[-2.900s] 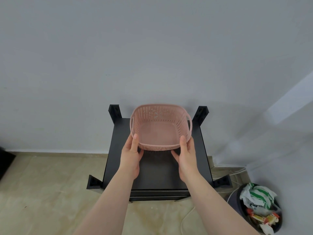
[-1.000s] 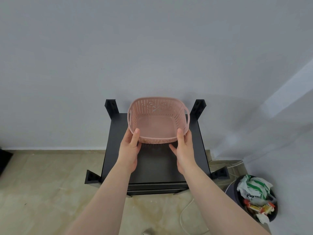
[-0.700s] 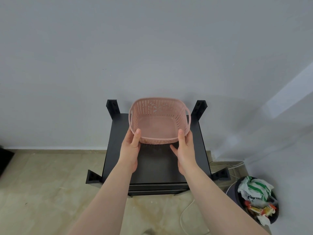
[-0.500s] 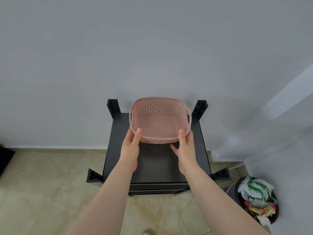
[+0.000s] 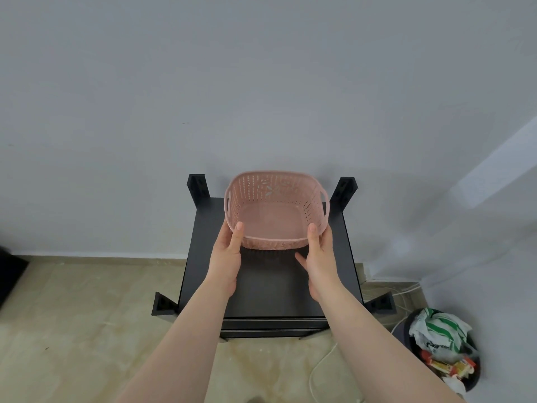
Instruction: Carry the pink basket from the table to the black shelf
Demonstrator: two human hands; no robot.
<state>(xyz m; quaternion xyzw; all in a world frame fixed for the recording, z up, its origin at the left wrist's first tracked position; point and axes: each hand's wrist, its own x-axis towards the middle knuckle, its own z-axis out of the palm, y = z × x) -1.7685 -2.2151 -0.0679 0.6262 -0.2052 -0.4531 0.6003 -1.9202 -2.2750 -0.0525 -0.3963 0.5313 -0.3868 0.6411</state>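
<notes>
Across the whole top of the frame sits a plain grey wall (image 5: 261, 82), with beige floor tiles (image 5: 72, 330) along the bottom, so nothing much going on there. Dead centre, pushed up against that wall, is the black shelf (image 5: 270, 286), its flat top bare on the near half and four corner posts sticking out. Lower right corner has a dark bin (image 5: 444, 356) stuffed with wrappers and a white cable (image 5: 319, 370) trailing on the floor.

Next down in size, the pink basket (image 5: 276, 210) is over the far half of the shelf top, empty and upright. Can't really tell if its base is touching the surface or just hovering above it.

Left hand (image 5: 226, 257) and right hand (image 5: 319, 257) each grip a near corner, thumbs hooked over the rim and fingers curled around the outside wall, so both are clamped on it.

Progress-wise, the carrying looks basically done, no table anywhere in shot. What seems left is settling it down fully and letting go.
</notes>
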